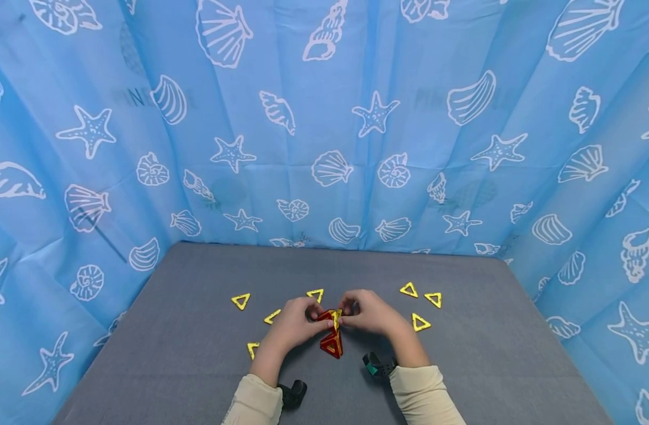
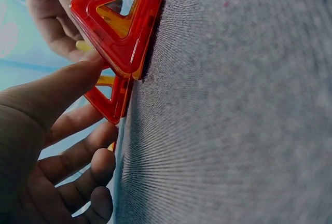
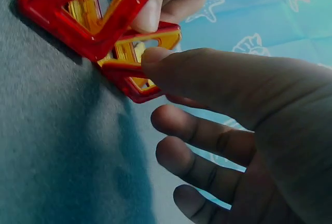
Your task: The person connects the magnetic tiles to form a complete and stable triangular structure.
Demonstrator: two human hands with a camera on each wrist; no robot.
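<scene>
Red and yellow triangular magnetic tiles stand joined in a small cluster between my hands, low on the grey table. A red tile (image 1: 331, 345) faces me at its near end and shows large as a red tile (image 2: 110, 40) in the left wrist view. My left hand (image 1: 294, 323) pinches the cluster's far part from the left, thumb at a yellow tile (image 1: 335, 319). From the right, my right hand (image 1: 371, 313) pinches the same part with thumb and index finger, its other fingers loosely bent. The fingers partly hide the far tiles.
Loose yellow triangles lie on the grey table (image 1: 478, 354): several on the left, one a yellow triangle (image 1: 236, 300), and three on the right, one a yellow triangle (image 1: 416, 324). A blue shell-patterned curtain (image 1: 324, 136) hangs behind the table.
</scene>
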